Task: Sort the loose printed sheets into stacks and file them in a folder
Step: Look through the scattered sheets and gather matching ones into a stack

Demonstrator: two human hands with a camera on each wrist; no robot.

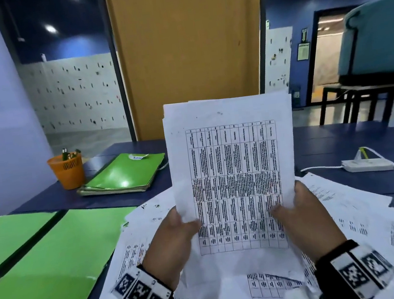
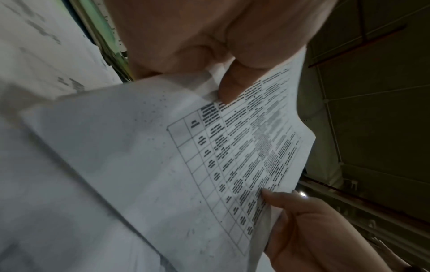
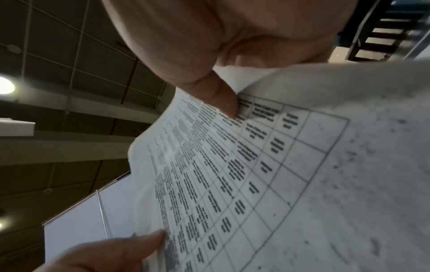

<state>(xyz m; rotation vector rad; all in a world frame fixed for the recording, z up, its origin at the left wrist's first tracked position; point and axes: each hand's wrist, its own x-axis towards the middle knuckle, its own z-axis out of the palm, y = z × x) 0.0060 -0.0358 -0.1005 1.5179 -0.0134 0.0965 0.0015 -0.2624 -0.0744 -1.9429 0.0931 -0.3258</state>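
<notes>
Above loose sheets (image 1: 347,208), both hands' grip pinches sheaf (image 1: 232,160), blocking desk (image 1: 338,137); green folder (image 1: 124,173) left.

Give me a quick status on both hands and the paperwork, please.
Left hand and right hand both grip one upright bundle of sheets. More loose sheets spread on the table. Open green folder waits at left, unobstructed.

White sheets (image 1: 233,169) carry a black printed grid of dense text. The folders (image 1: 43,262) are bright green, as is the folder pile (image 1: 124,174). The cup (image 1: 68,170) is orange mesh, the bench (image 1: 338,139) dark blue, and the wristbands (image 1: 144,292) checkered black and white.
</notes>
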